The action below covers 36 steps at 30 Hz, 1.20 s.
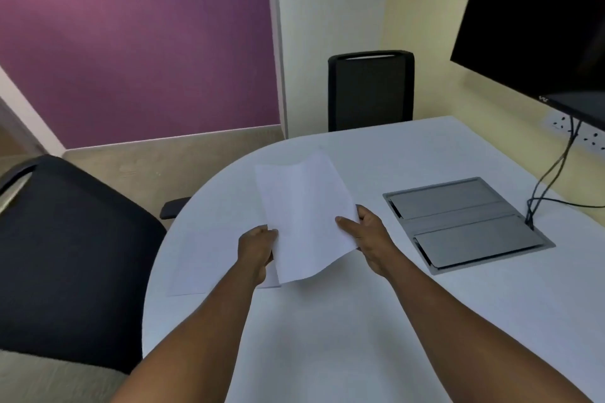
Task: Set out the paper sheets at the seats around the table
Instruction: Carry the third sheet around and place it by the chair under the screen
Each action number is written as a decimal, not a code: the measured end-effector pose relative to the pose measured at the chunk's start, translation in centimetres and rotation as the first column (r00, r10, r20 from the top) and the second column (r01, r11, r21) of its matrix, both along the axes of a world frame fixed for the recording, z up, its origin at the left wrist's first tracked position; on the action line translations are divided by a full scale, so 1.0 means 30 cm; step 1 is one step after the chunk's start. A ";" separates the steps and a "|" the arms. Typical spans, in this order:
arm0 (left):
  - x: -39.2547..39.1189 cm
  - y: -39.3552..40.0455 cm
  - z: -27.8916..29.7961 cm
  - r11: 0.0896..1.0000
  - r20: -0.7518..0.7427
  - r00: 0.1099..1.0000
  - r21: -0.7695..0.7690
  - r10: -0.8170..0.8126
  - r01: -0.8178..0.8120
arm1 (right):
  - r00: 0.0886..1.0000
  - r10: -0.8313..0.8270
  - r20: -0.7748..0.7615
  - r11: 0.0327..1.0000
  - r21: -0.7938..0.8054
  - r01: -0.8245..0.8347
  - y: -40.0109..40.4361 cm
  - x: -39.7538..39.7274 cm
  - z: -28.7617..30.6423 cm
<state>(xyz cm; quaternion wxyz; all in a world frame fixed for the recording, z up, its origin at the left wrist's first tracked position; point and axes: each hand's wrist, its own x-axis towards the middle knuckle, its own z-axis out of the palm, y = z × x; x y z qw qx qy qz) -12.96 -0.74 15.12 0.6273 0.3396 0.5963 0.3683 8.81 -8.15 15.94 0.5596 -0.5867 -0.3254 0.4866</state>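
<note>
A white paper sheet [306,216], slightly creased, is held up over the white table [327,337]. My left hand [257,252] grips its left edge and my right hand [370,239] grips its right edge. Another white sheet [203,258] lies flat on the table at the left, in front of the dark chair [65,255], partly under my left hand. Whether I hold one sheet or a thin stack cannot be told.
A second black chair [371,91] stands at the table's far end. A grey cable hatch [465,222] is set in the tabletop on the right, with cables [550,180] rising to a black screen [540,20] on the wall.
</note>
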 end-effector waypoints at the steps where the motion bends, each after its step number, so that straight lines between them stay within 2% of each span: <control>1: -0.040 0.001 0.017 1.000 -0.002 1.000 0.013 0.006 -0.006 | 1.000 0.003 0.017 1.000 0.001 -0.003 0.004 -0.029 0.014; 15: -0.637 -0.008 0.314 0.961 0.014 0.996 0.262 0.087 -0.088 | 0.980 0.092 0.175 0.991 0.083 -0.108 0.045 -0.529 0.240; 24: -1.098 -0.066 0.476 0.909 -0.028 1.000 0.416 -0.002 0.014 | 0.989 0.060 0.137 0.994 0.083 -0.072 0.043 -0.949 0.378; 27: -1.224 -0.071 0.516 0.893 -0.049 0.998 0.447 -0.036 0.055 | 0.987 0.081 0.138 0.993 0.074 -0.092 0.061 -1.049 0.429; 36: -1.483 -0.009 0.581 0.876 -0.042 0.999 0.482 -0.001 0.021 | 0.973 0.089 0.215 0.983 0.138 -0.121 0.174 -1.266 0.477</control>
